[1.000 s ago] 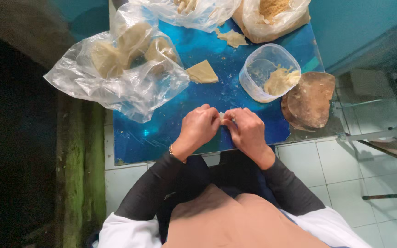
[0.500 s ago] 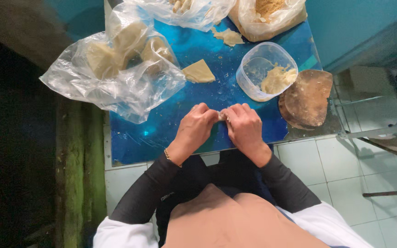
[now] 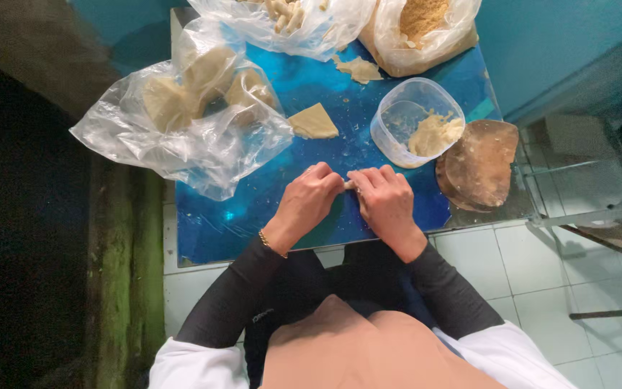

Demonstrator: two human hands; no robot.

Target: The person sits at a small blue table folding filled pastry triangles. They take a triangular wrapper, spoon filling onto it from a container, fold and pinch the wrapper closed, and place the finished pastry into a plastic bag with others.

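My left hand (image 3: 309,202) and my right hand (image 3: 385,204) meet over the near edge of a blue table top (image 3: 268,202). Both pinch a small pale dough roll (image 3: 350,185), of which only a sliver shows between the fingertips. A gold bracelet sits on my left wrist. Just beyond the hands lies a triangular pale wrapper sheet (image 3: 313,122). To the right stands a clear plastic tub (image 3: 416,122) holding a lump of pale filling.
A crumpled clear bag (image 3: 181,119) of round wrapper sheets lies at the left. Two more bags sit at the far edge, one with rolled pieces (image 3: 289,18), one with brown crumbs (image 3: 426,25). A brown round lid (image 3: 478,162) rests at the table's right edge. White tiled floor lies beyond.
The hands have stayed together on the roll, fingers shifting slightly. The view has drifted a little, nothing else moved.
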